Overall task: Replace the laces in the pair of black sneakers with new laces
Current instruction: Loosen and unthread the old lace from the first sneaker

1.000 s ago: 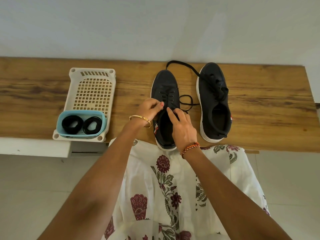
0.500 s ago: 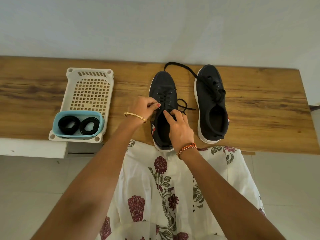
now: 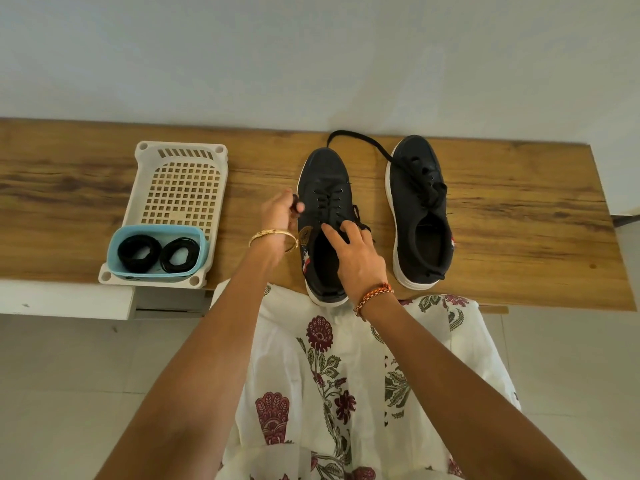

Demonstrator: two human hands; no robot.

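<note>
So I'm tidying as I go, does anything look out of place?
Only the right sneaker: its lace trails loose across the wooden shelf, looping behind the left sneaker.

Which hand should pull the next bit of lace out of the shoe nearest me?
Probably the left. The left hand already pinches a lace end beside the near sneaker, so it can keep drawing it out. The right hand rests on the tongue, steadying the shoe.

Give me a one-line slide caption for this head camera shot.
Left hand pinches a lace end beside the left sneaker; right hand rests on its tongue.
</note>
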